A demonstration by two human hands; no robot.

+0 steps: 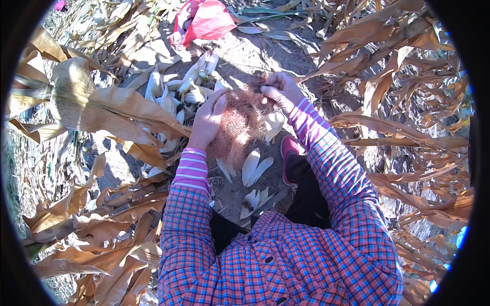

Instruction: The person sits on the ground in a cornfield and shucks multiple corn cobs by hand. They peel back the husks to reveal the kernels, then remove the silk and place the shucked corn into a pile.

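A loose bundle of reddish-brown corn silk (238, 124) hangs between my two hands, above the ground. My left hand (208, 118) grips its left side, the thumb and fingers pointing up and away. At the upper right, my right hand (282, 91) pinches a darker tuft of silk (257, 85) between thumb and fingertips. Just below the right hand is a pale corn husk (274, 124). Part of the bundle and the palm of my left hand are hidden from view.
Several pale corn husks (166, 95) are heaped beyond my left hand. A red cloth or bag (208, 23) lies on the soil farther off. Dry corn stalks and leaves crowd in on the left (122, 107) and right (383, 126). Split husks (254, 168) lie near my pink shoe (289, 149).
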